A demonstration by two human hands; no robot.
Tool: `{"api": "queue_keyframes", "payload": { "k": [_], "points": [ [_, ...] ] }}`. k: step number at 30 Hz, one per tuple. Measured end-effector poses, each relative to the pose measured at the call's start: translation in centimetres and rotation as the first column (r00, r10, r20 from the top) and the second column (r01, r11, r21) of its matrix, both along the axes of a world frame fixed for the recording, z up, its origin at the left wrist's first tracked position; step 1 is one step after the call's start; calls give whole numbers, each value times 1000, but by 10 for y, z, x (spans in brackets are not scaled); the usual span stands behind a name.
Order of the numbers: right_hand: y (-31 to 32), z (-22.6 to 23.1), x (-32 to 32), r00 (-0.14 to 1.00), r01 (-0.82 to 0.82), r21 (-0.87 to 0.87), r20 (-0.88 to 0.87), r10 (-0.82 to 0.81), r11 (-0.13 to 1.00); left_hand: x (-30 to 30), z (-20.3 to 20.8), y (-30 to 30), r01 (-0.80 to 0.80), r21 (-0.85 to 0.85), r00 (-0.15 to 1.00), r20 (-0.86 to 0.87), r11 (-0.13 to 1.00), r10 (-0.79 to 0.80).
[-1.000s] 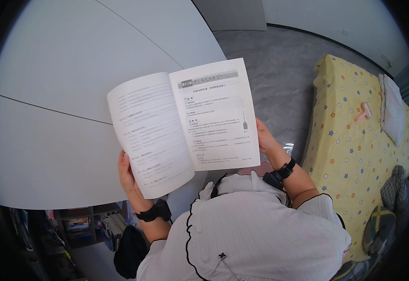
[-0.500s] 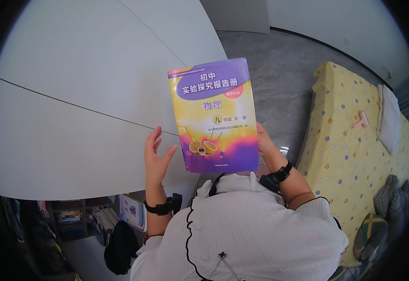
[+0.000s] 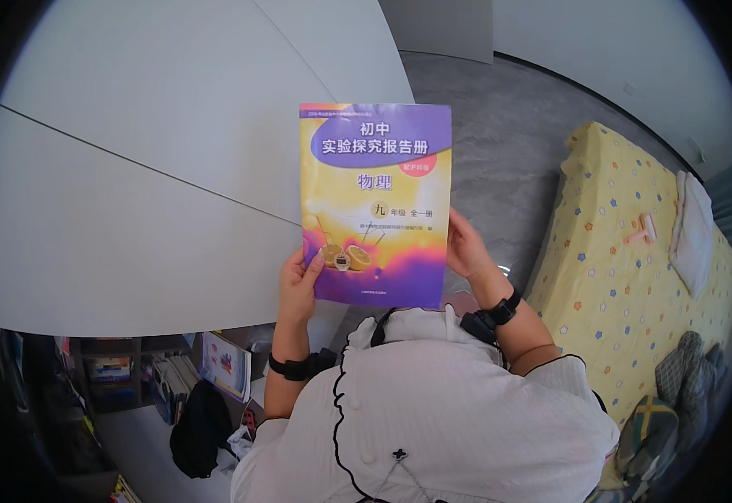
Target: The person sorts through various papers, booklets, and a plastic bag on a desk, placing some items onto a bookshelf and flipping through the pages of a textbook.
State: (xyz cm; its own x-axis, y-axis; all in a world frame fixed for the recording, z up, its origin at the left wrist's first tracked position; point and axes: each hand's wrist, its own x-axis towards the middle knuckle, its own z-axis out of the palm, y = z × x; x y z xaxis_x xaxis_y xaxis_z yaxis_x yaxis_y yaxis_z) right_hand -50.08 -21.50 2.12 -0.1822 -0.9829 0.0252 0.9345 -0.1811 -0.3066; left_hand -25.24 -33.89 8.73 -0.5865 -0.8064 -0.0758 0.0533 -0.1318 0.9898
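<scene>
A purple and yellow workbook (image 3: 383,201), its cover printed with halved lemons, is held upright in front of me with the cover showing. My left hand (image 3: 301,281) grips its lower left edge, the thumb lying on the cover. At the right edge, my right hand (image 3: 469,243) holds the book from the side, and its fingers are partly hidden behind it. Black bands with small dark boxes sit on both wrists.
A large white tabletop (image 3: 148,184) spreads to the left. Below it stand shelves of books (image 3: 114,369) and a black bag (image 3: 201,432). To the right, a bed (image 3: 601,251) with a yellow star-patterned sheet carries a pink object (image 3: 643,229), a white pillow (image 3: 693,235) and dark clothes (image 3: 682,377).
My left hand, open and apart from the book before, has closed on its lower left edge. The workbook has straightened and shifted slightly left, with my right hand still on it.
</scene>
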Motion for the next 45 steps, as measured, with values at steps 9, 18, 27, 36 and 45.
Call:
{"api": "queue_keyframes", "payload": {
  "k": [9,18,27,36,45],
  "points": [
    [-4,17,-1,935,9,5,-356,-7,1000,3,1,8,-92,-102,995,-41,991,88],
    [-5,21,-1,914,21,14,-406,-13,1000,4,4,11,-109,-77,992,-66,991,104],
    [-7,21,0,908,42,37,-419,-23,998,5,4,10,-102,-24,992,-81,994,100],
    [-6,28,0,900,46,62,-437,-15,997,5,4,12,-77,-6,994,-79,997,76],
    [-11,37,-5,869,47,40,-494,-21,998,7,1,19,-131,26,988,-78,991,133]
  ]
}}
